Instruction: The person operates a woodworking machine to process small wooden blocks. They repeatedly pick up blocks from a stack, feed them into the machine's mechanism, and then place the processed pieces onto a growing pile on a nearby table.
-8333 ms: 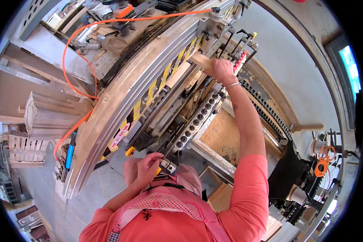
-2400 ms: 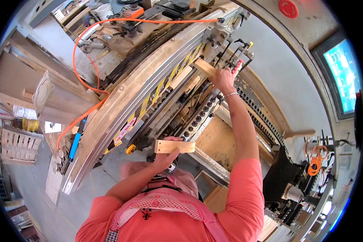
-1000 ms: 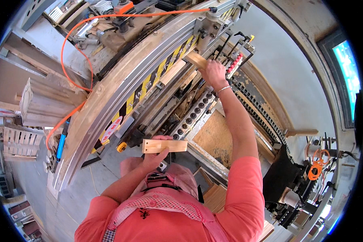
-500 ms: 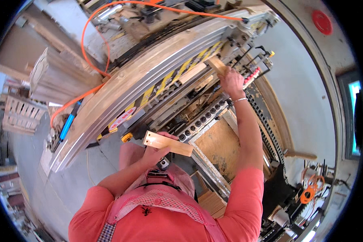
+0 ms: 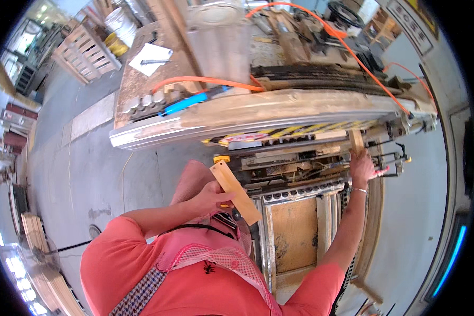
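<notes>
View swung left; left hand [image 5: 214,197] still grips drilled block [image 5: 236,190], right hand [image 5: 361,167], ahead-right of it, still holds wood strip [image 5: 356,141]: neither piece released.

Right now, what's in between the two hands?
From the left hand to the right hand, the head view shows the held board, then the machine's rails.

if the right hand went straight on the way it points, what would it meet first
Probably the yellow-and-black striped strip: the right hand holds a wooden block pointing toward it, so the block's far end would likely arrive first. Depth is unclear; it might pass beneath.
</notes>
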### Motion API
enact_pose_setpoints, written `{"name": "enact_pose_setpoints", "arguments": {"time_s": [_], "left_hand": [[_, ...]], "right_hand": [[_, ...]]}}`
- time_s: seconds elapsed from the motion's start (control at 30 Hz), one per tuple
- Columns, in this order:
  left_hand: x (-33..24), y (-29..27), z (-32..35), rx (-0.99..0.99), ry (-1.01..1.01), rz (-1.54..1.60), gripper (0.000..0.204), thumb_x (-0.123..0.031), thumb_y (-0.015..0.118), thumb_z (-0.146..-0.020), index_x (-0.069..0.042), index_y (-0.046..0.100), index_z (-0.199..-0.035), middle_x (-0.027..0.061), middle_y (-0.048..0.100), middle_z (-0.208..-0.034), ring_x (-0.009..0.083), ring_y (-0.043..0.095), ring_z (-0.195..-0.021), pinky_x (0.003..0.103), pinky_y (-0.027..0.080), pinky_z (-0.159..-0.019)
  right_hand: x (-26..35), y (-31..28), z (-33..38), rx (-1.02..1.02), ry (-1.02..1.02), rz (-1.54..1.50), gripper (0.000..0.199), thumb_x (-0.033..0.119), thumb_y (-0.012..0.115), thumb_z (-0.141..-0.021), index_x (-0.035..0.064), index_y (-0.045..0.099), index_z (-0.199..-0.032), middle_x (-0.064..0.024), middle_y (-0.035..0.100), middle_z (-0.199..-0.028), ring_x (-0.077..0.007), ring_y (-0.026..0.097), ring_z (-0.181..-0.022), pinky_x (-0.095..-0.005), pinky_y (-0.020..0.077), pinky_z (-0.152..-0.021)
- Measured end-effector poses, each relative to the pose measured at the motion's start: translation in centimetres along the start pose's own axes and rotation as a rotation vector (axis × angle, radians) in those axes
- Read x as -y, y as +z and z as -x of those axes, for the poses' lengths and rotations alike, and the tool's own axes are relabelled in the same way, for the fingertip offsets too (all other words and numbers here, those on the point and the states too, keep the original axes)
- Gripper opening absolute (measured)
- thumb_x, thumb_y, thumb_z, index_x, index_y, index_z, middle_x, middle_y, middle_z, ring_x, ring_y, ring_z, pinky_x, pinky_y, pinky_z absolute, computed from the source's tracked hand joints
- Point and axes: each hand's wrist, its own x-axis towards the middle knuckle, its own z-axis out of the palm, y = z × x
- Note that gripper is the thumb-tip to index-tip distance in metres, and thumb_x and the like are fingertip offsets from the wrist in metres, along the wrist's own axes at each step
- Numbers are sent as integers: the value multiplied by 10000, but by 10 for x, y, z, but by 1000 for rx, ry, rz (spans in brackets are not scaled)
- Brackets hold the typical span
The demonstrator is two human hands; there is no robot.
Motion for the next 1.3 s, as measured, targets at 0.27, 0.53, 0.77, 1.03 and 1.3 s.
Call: {"name": "enact_pose_setpoints", "arguments": {"time_s": [0.27, 0.53, 0.77, 1.03, 1.3], "left_hand": [[-30, -93, 39, -353, 289, -19, 319, -47, 578, -853, -24, 495, -1160, 46, 596, -1032, 172, 602, -902, 281, 516, -744], [-75, -312, -21, -717, 436, -223, 336, -102, 546, -872, -23, 511, -1197, 38, 593, -907, 108, 561, -769, 272, 474, -622], [-109, -487, -105, -1025, 358, -588, 306, -194, 558, -832, -85, 616, -1111, 65, 655, -756, 142, 611, -652, 302, 478, -598], [-118, -535, -181, -1053, 314, -771, 282, -198, 557, -772, -164, 652, -1036, 113, 675, -838, 251, 654, -786, 371, 494, -689], [-103, -531, -197, -979, 200, -690, 335, -88, 537, -761, -80, 609, -1087, 113, 668, -947, 240, 634, -894, 344, 483, -774]], "right_hand": [[3, -5, -1, 32, 6, 67, 465, 444, 570, -829, 74, 497, -1101, -202, 626, -947, -375, 605, -896, -483, 490, -709], [24, -28, 41, -144, 103, 155, 600, 366, 618, -822, 47, 424, -1291, -209, 535, -1191, -366, 520, -1053, -440, 436, -883], [32, -36, 144, -7, 98, 93, 409, 334, 642, -796, 38, 621, -1077, -224, 604, -935, -404, 571, -841, -463, 453, -724], [38, -77, 243, 164, 239, 43, 376, 259, 700, -731, 11, 649, -1009, -184, 642, -984, -350, 611, -910, -414, 483, -787], [32, -88, 315, 269, 388, 82, 414, 304, 669, -745, -3, 643, -1022, -164, 647, -1004, -336, 588, -987, -410, 460, -864]]}}
